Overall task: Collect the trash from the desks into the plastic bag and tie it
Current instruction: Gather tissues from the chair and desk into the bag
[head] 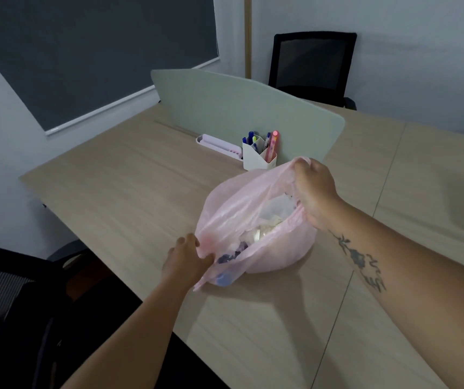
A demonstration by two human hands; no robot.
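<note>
A pink plastic bag point(256, 220) sits on the pale wooden desk point(118, 186), its mouth pulled wide between the person's 2 hands. The left hand point(187, 259) grips the near edge of the bag, fingers point(190, 242) curled over the rim and the thumb pressed against the plastic from the other side, so a fold of film is pinched between them. The right hand point(313, 189) clenches the far edge, which is bunched and lifted into a peak above its knuckles; the plastic stretches taut from those fingers down toward the left hand's fingers. Between the 2 grips the opening shows the trash point(264, 226) inside: crumpled white paper and wrappers beneath the right hand's fingers, and darker blue and purple pieces close under the left hand's fingers, seen partly through the film. The bag's rounded bottom rests on the desk just below the right wrist. The right forearm bears a dark tattoo point(361, 262). Beyond the right hand's fingertips stands a white pen holder point(258, 158) with pens and markers, and a flat white tray point(219, 143) lies beside it, both against a pale green divider point(225, 108). A black chair point(312, 63) stands behind the divider, another point(9, 304) near the left elbow.
</note>
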